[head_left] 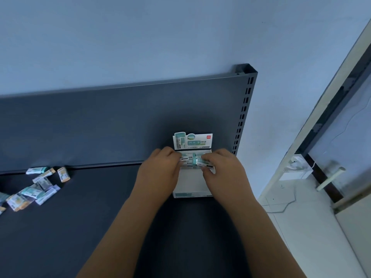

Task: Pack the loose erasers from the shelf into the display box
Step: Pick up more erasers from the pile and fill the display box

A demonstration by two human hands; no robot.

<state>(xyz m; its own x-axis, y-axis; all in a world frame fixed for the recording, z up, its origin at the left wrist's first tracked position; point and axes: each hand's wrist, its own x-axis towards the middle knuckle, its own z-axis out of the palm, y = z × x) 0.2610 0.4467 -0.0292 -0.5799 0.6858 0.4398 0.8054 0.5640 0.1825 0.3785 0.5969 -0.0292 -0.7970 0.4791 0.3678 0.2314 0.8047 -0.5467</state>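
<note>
Left hand [160,169] and right hand [223,170] pinch teal-wrapped erasers [205,162] inside a white cardboard display box [190,182] on a dark-grey metal shelf [80,227] against a pale-blue wall [120,37].

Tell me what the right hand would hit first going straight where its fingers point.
Probably the erasers at the back of the display box, which the right hand grips; beyond them, the left hand.

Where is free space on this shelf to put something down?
The shelf is bare between the loose erasers at left and the display box; the box's near half is bare. Crowded: that heap, and the box's back under left hand and right hand.
</note>
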